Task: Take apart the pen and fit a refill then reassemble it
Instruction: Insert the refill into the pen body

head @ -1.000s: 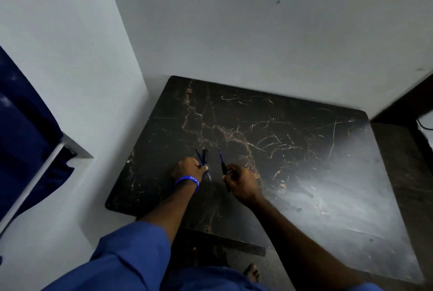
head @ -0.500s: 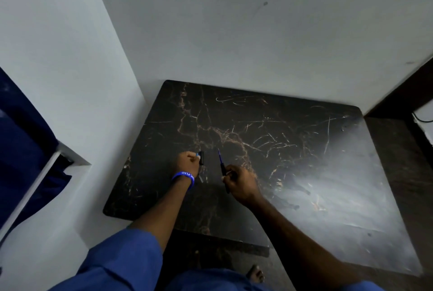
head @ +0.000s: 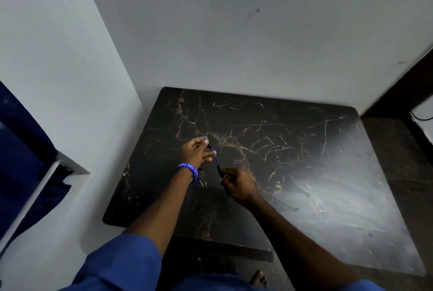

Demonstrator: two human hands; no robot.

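My right hand (head: 237, 185) grips a black pen barrel (head: 220, 171) above the dark marble table (head: 293, 173). A thin blue refill (head: 215, 159) sticks out of the barrel, slanting up and to the left. My left hand (head: 196, 153), with a blue wristband (head: 187, 170), pinches the refill's upper end with thumb and forefinger, and a bit of blue shows at its fingertips. A small dark pen part (head: 201, 182) lies on the table just below my left wrist; I cannot tell which part it is.
The table sits in a corner, with white walls (head: 234, 32) behind it and to its left. A blue curtain (head: 23, 161) hangs at the far left. Dark furniture (head: 403, 150) stands to the right, and a bare foot (head: 259, 279) shows below the table's near edge.
My left hand has left the pen parts on the table and moved up and right to the refill's top end. My right hand still holds the barrel in about the same place.
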